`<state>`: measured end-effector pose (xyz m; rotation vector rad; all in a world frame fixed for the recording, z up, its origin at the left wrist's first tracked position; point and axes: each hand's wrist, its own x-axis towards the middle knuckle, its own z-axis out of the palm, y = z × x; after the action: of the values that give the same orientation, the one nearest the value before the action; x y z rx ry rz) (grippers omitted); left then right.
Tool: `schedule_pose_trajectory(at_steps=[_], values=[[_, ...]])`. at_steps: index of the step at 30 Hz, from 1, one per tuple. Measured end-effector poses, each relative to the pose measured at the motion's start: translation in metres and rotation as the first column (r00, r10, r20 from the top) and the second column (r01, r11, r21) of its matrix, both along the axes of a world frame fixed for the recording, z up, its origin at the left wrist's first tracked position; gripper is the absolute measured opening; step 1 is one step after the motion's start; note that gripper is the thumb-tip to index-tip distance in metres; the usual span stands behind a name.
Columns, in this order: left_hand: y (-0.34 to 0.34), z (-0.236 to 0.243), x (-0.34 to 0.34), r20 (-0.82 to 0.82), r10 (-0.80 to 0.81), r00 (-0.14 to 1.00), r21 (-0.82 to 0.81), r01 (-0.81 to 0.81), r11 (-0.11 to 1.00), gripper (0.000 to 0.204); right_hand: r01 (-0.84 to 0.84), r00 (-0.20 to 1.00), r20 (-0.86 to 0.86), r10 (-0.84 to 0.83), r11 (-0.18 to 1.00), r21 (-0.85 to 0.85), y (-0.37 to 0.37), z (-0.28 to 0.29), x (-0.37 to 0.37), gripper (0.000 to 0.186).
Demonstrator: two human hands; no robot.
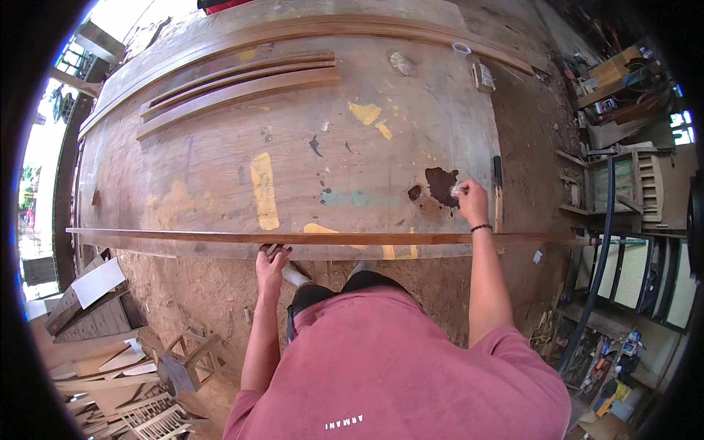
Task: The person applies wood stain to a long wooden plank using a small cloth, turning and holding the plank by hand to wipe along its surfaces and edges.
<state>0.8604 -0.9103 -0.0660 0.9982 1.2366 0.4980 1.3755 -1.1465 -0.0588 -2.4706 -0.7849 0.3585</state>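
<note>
1. A long, narrow, straight-edged strip of reddish-brown wood (315, 238) runs sideways along the near side of a broad, worn plywood tabletop (381, 161); its face looks smooth, with a slight sheen.
2. The left hand (272, 262) is at the near edge of this strip, left of the body. Its fingers lie close together, their ends dark against the wood; whether they grip the strip or only rest against it, I cannot tell.
3. The right hand (474, 204), with a dark beaded band (482, 227) at the wrist, is beyond the strip, toward the table's right end. Its thumb and fingers pinch a small, soft-looking pale wad (456, 191).
4. The wad is at the right edge of a glossy, dark brown puddle (441, 183) with an irregular, lobed outline. A smaller round dark spot (414, 193) lies just left of it.
5. The board's dull surface carries flat yellow patches, one a tall rough rectangle (265, 191), and a thin, smeared pale green stain (356, 197).
6. Farther back lie shorter, slightly curved-looking brown wooden pieces (242, 95), near a crumpled, translucent plastic-like lump (401, 63) and a round, clear cup (461, 48).
7. Below the table spreads rough brown earth (389, 301).
</note>
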Motion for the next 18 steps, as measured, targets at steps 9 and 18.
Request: schedule_pose_trajectory(at_steps=[9,18], values=[[-0.001,0.002,0.003,0.031,0.014,0.999,0.030,-0.015,0.999,0.038,-0.015,0.990,0.136,0.026,0.997,-0.080,0.002,-0.003,0.000,0.018],[0.000,-0.005,-0.005,0.052,-0.002,0.999,0.022,0.001,1.000,0.045,-0.019,0.991,0.130,0.024,0.999,-0.042,0.021,0.002,-0.010,0.017]])
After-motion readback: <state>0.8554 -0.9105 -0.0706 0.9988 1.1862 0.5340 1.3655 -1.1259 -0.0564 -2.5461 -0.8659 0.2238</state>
